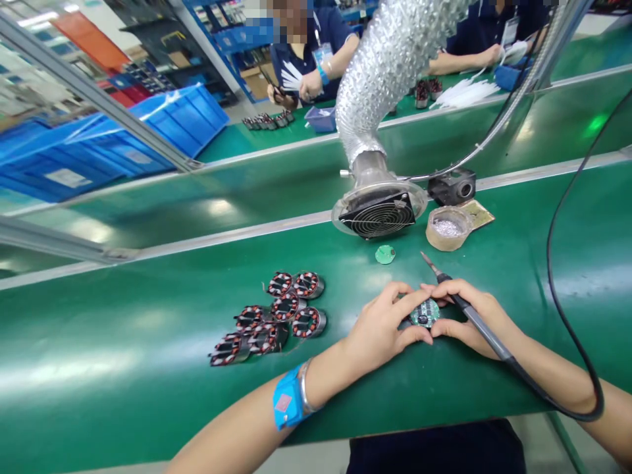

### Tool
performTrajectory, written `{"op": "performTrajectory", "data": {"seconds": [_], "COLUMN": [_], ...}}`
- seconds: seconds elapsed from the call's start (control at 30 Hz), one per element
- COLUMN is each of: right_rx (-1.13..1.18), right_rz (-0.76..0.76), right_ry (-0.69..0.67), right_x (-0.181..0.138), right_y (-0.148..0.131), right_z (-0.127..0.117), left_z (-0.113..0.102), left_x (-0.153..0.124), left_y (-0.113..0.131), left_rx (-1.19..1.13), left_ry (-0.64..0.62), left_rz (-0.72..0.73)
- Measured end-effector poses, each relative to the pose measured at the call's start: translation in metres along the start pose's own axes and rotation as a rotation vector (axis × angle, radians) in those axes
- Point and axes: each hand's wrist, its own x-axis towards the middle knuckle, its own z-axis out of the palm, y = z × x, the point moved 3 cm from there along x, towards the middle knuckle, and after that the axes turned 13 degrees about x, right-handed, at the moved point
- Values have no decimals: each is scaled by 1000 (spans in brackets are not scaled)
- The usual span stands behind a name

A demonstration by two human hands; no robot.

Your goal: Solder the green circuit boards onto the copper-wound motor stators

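My left hand point(382, 326) and my right hand point(471, 316) meet over a small round motor stator with a green circuit board point(424, 313) on the green bench mat. Fingertips of both hands pinch its rim. A black soldering iron point(469, 313) also lies across my right hand, gripped between the fingers, its tip pointing up and left toward a loose round green board point(385, 254). My left wrist wears a blue strap and a metal bangle. Left of my hands lies a cluster of several copper-wound stators point(276, 316).
A fume fan point(378, 214) on a silver flexible duct point(390, 72) stands behind my hands. Beside it sit a tape roll holding solder scraps point(447, 229) and a black iron holder point(451, 186). The iron's cable point(567, 316) loops right. Co-workers sit at the far bench; blue crates point(123, 141) are stacked at left.
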Motion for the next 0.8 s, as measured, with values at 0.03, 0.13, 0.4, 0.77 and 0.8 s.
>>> {"op": "performTrajectory", "data": {"seconds": [0.03,0.13,0.4,0.77,0.8], "right_rx": [25,84,-1,-6,-7], "right_rz": [19,13,-86,-120,-126], "right_ry": [8,-3,19,34,37], "right_x": [0,-2,-7,-8,-8], "right_y": [2,4,4,-4,-5], "right_z": [0,1,20,23,23], "left_z": [-2,-9,-13,-17,-17], "left_x": [2,7,13,11,10], "left_y": [1,4,13,16,15], "left_rx": [42,67,75,120,118], "left_ry": [-9,-24,-47,-116,-111], "left_rz": [32,66,9,-49,-50]}}
